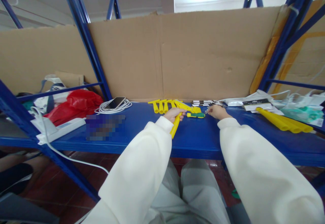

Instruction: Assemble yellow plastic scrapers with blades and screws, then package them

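Note:
My left hand is closed around a yellow plastic tube, whose lower end slants down toward the table's front edge. My right hand reaches to a few small shiny metal pieces, its fingers bent together; what they pinch is too small to make out. Between the hands lies a screwdriver with a green and yellow handle. Behind my left hand stands a row of several yellow T-shaped plastic pieces, with more yellow parts beside them.
A phone rests on a coiled white cable, left. Further left are a red plastic bag and a white power strip. Several long yellow tubes lie right. Cardboard backs the blue shelf; blue posts flank it.

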A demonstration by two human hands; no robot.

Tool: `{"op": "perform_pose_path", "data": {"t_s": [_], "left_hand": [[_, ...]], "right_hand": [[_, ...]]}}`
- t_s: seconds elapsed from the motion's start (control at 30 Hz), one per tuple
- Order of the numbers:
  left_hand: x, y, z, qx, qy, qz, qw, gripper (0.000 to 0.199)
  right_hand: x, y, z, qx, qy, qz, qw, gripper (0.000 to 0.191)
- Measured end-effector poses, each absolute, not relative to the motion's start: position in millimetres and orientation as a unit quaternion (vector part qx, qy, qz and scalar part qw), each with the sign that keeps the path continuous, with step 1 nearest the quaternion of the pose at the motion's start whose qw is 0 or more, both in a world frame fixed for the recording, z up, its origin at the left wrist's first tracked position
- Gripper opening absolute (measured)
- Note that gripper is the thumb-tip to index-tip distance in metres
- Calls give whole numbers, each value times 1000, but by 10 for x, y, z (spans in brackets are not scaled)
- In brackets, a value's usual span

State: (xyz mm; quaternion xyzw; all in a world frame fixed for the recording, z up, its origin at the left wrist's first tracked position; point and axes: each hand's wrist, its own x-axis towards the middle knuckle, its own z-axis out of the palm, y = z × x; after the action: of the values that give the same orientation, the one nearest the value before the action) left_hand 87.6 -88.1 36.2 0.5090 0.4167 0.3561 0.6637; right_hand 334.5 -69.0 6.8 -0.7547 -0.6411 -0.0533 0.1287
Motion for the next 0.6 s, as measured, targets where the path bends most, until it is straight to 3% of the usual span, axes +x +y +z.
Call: {"op": "perform_pose_path", "data": {"t_s": [0.6], "left_hand": [[889,-881,363,523,416,356,653,25]], "right_hand": [[3270,-692,48,-746,-657,-82,65,28]]}}
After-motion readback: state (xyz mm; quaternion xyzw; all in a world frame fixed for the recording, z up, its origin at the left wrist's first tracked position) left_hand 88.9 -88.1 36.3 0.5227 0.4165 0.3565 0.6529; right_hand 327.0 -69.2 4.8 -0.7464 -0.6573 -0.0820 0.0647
